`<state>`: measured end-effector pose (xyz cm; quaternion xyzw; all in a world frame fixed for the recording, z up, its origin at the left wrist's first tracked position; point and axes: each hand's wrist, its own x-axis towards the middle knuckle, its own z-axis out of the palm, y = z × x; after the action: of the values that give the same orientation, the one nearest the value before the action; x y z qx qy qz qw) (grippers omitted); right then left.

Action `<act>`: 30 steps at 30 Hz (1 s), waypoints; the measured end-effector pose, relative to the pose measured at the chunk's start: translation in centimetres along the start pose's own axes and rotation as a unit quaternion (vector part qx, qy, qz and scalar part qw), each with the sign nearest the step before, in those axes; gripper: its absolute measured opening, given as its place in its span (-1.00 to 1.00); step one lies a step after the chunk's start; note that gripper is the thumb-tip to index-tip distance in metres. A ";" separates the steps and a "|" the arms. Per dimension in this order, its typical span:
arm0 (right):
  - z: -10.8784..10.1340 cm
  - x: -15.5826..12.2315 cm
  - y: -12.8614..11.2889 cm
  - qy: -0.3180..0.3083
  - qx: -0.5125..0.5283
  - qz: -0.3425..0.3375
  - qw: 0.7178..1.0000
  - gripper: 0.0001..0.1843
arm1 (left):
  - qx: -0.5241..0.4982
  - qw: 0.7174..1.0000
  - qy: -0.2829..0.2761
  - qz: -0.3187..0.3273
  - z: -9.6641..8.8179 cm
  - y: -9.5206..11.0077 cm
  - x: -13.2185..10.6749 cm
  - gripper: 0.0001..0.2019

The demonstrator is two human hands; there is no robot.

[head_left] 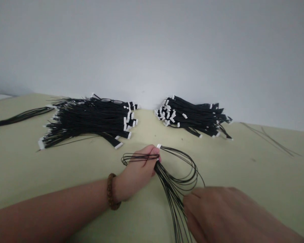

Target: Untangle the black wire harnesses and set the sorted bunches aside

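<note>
My left hand (138, 170), with a brown bead bracelet (111, 191) on the wrist, is closed around a bundle of thin black wires (176, 182) that loops out on both sides of the fist. A small white connector (159, 146) sticks out at the top of the fist. My right hand (218, 211) rests low at the right, fingers curled down onto the same wires where they run toward me.
Two piles of black cable assemblies with white connectors lie at the back of the pale green table: a large pile (91, 119) at the left, a smaller pile (192, 116) at the right. Loose black wires (17, 116) trail off the far left. A white wall stands behind.
</note>
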<state>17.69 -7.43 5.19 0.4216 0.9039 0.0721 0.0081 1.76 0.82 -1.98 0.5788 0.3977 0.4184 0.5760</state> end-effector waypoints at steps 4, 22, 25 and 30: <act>0.2 2.0 0.2 -0.040 -0.015 0.063 0.997 -0.74 | -0.001 0.999 -0.036 0.008 0.0 0.3 -0.3 -0.67; -1.5 2.9 5.5 -0.090 0.708 0.089 0.695 -0.85 | -0.015 0.998 0.024 -0.048 -0.1 0.9 0.4 -0.85; -2.0 2.5 7.9 0.004 0.684 0.049 0.728 -0.88 | -0.035 0.994 0.051 -0.087 -0.2 0.8 0.6 -0.87; -3.2 2.4 7.7 0.332 0.683 0.066 0.648 -0.78 | -0.033 0.996 0.031 -0.083 0.0 1.0 0.3 -0.87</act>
<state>21.78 -1.07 9.51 0.3144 0.6095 -0.4300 -0.5872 1.81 1.05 -0.98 0.5111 0.4479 0.3998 0.6151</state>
